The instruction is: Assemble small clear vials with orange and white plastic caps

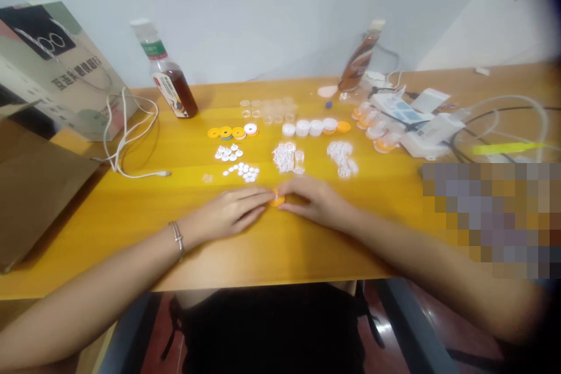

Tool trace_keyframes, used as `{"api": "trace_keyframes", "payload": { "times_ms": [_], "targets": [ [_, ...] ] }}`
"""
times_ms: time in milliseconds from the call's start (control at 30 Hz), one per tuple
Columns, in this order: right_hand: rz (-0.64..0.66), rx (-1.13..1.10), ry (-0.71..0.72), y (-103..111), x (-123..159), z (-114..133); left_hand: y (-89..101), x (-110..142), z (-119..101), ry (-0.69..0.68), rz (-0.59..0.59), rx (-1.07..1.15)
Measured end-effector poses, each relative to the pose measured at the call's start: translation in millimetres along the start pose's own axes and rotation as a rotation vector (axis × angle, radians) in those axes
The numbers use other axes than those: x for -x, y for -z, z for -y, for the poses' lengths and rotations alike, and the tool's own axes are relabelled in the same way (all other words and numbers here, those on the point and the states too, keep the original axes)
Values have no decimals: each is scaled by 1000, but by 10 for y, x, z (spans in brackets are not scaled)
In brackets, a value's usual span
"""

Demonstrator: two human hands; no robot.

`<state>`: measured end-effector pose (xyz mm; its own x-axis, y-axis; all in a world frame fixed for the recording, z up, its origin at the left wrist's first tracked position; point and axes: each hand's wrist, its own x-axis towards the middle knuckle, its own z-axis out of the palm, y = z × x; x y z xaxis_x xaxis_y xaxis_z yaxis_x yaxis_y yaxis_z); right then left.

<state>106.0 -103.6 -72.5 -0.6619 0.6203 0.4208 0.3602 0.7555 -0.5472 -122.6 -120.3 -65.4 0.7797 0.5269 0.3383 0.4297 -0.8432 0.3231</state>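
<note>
The person's left hand [239,209] and right hand [316,200] nearly meet, fingertips closed on an orange disc [277,200] (blurred here) just nearer than the white rings [284,158]. Even pressure from both sides should steady it.

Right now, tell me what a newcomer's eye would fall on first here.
Probably the orange round piece at the fingertips of the left hand and right hand, near the middle of the table. Then perhaps the bottle of reddish-brown liquid at the back left, with the printed bag farther left.
</note>
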Motion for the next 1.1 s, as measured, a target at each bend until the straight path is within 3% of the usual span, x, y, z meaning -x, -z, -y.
{"api": "trace_keyframes", "payload": {
  "times_ms": [300, 1100],
  "targets": [
    [-6, 43, -28, -1, 6, -8, 13, 25, 11, -5, 36, -27],
    [-21, 13, 70, -19, -4, -22, 14, 49, 9, -49, 34, -100]
  ]
}}
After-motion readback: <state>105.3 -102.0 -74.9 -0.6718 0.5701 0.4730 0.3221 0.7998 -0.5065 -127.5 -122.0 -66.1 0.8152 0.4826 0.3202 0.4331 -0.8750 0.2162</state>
